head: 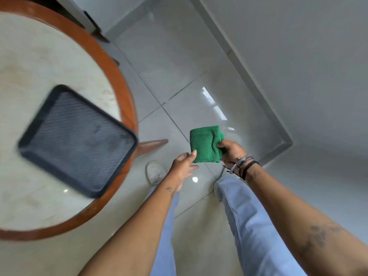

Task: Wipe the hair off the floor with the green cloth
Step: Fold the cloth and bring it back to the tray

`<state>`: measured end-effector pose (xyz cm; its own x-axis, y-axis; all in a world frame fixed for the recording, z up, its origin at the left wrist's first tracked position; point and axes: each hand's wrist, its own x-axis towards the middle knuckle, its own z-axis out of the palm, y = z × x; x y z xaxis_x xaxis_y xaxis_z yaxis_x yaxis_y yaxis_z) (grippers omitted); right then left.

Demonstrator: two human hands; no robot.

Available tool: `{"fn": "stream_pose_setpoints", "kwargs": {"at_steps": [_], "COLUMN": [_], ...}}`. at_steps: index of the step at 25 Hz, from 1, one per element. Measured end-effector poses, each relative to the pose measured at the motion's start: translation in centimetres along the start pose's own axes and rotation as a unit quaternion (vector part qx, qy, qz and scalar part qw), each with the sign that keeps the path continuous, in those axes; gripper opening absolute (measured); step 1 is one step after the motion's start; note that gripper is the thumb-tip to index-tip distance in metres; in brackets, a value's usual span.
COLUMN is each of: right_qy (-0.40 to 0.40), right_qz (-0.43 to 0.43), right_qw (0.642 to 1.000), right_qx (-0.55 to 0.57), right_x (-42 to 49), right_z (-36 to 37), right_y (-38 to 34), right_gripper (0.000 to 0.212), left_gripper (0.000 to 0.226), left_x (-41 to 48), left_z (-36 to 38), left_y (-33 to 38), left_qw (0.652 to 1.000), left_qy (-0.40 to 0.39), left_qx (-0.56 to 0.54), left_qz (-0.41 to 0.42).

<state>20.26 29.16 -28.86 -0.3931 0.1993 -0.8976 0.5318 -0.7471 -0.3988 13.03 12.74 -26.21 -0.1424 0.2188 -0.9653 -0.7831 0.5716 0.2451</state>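
Note:
A folded green cloth (205, 143) hangs in the air above the glossy grey tiled floor (179, 66). My right hand (231, 149) pinches its right edge between thumb and fingers. My left hand (182, 166) touches the cloth's lower left corner with the thumb, fingers loosely spread beneath it. I see no hair on the tiles from this height.
A round table (49, 62) with a wooden rim and pale top fills the left side, carrying a dark rectangular tray (77, 140). A wooden table leg (153, 144) pokes out near my white shoes (154, 172). A raised grey ledge (249, 76) runs along the wall on the right.

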Motion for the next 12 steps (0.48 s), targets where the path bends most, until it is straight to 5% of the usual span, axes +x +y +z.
{"fn": "stream_pose_setpoints", "kwargs": {"at_steps": [2,5,12], "right_qy": [-0.118,-0.212,-0.077], "right_qz": [0.008,-0.015,-0.244], "right_qw": [0.993,0.967,0.788], "right_qx": [0.010,-0.142,-0.559], "right_x": [-6.4,-12.4,-11.4], "right_z": [3.9,10.5,25.8], "right_y": [-4.2,-8.4,-5.0], "right_gripper": [0.024,0.038,0.050], "left_gripper": [0.022,0.004,0.017], "left_x": [-6.3,-13.2,-16.2], "left_z": [-1.9,-6.4,-15.9], "left_y": [2.0,3.9,3.7], "left_qw": [0.994,0.982,0.954], "left_qy": [-0.008,0.034,0.207], "left_qx": [-0.078,-0.108,-0.175], "left_qz": [0.072,0.149,0.125]}}
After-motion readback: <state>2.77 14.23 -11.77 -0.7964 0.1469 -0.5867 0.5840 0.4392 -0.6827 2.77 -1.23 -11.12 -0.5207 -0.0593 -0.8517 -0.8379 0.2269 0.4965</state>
